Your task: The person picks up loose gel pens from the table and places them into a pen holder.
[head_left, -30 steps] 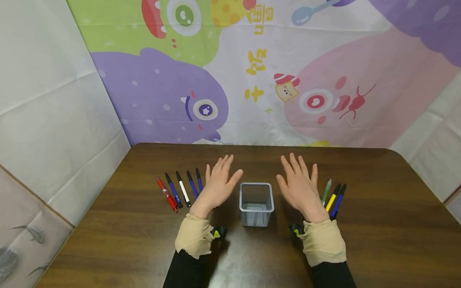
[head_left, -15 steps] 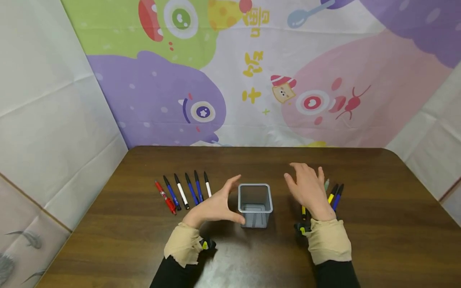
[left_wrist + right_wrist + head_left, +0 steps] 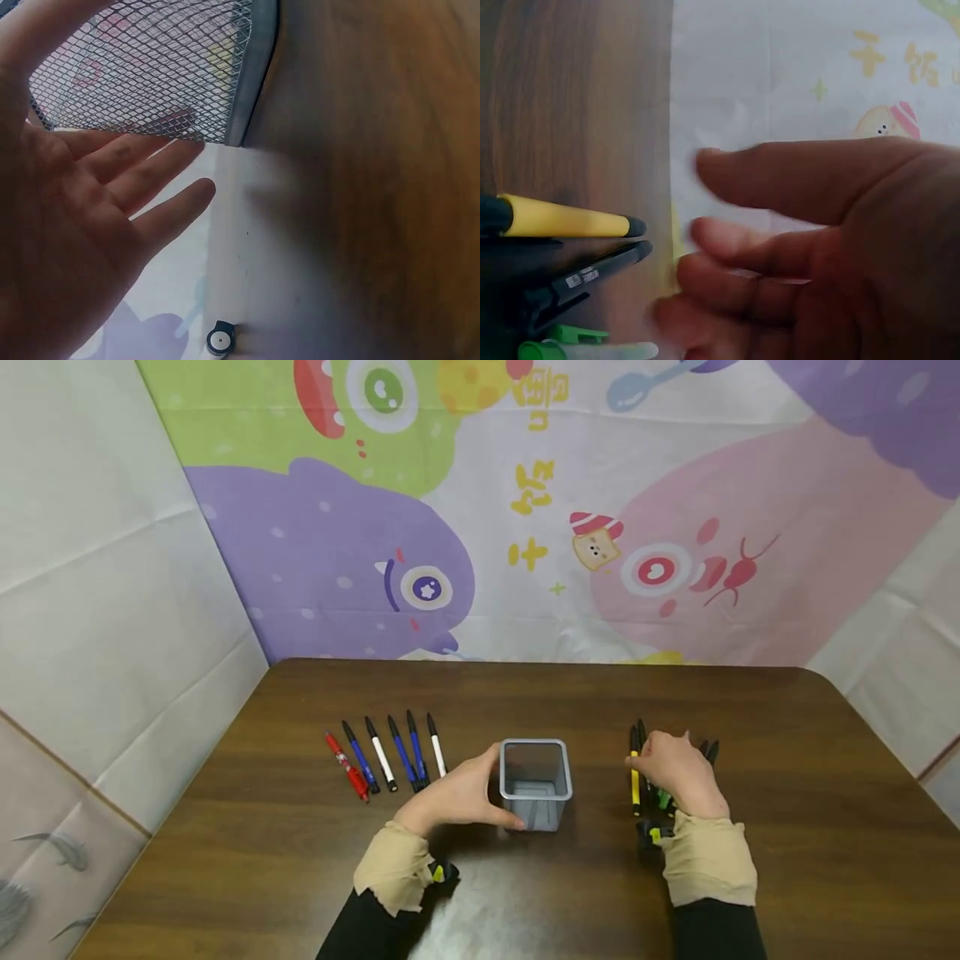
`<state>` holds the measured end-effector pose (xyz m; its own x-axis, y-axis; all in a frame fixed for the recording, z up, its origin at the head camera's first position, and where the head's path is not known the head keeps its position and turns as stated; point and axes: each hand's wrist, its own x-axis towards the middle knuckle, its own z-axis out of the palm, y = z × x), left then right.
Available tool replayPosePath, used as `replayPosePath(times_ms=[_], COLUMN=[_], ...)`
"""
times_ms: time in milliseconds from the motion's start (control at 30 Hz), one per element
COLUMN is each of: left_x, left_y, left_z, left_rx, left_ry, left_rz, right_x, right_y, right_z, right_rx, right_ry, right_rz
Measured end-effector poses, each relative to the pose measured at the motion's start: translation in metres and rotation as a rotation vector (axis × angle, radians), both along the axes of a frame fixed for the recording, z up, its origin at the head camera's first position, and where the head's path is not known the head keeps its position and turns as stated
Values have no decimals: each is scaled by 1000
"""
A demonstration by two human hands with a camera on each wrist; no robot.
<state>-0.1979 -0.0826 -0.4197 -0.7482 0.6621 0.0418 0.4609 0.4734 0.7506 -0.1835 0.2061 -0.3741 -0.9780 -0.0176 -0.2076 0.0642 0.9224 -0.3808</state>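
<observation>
A grey wire-mesh pen holder [image 3: 535, 814] stands upright on the table. My left hand [image 3: 453, 793] holds it from the left, thumb at the front and fingers at the far side; the left wrist view shows the fingers behind the mesh [image 3: 150, 67]. My right hand [image 3: 682, 772] hovers over the pens on the right, its fingers loosely bent with nothing between thumb and fingertips. Near it lie a yellow pen [image 3: 566, 217] with black ends, a black pen [image 3: 585, 274] and a green-capped pen [image 3: 592, 351]. The hand partly covers this group in the head view.
Left of the holder lies a row of several pens: a red pen [image 3: 347, 768], blue pens [image 3: 362, 757] and white pens [image 3: 381, 753]. A cartoon-printed cloth [image 3: 525, 610] hangs behind the table's far edge, with white cloth [image 3: 112, 568] at the left.
My left hand has come down from beside the row of pens onto the holder. My right hand has moved right and lower over the right-hand pens, its fingers bending.
</observation>
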Motion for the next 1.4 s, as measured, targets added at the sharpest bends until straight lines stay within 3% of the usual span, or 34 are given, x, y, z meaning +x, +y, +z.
replayPosePath(times_ms=[100, 200, 600, 1100, 1400], left_x=[-1, -1, 0, 1, 1], left_y=[1, 2, 2, 6, 4], left_z=[-3, -4, 0, 0, 0], left_rx=[20, 5, 14, 2, -4], left_ry=[6, 20, -49, -70, -65], left_rz=[-26, -14, 21, 15, 25], right_x=[0, 0, -4, 0, 3], right_y=[1, -1, -9, -2, -2], right_z=[-3, -5, -12, -8, -3], right_rx=[27, 57, 116, 63, 27], right_ry=[-142, -215, -271, -241, -107], right_rz=[-5, -39, -173, -148, -147])
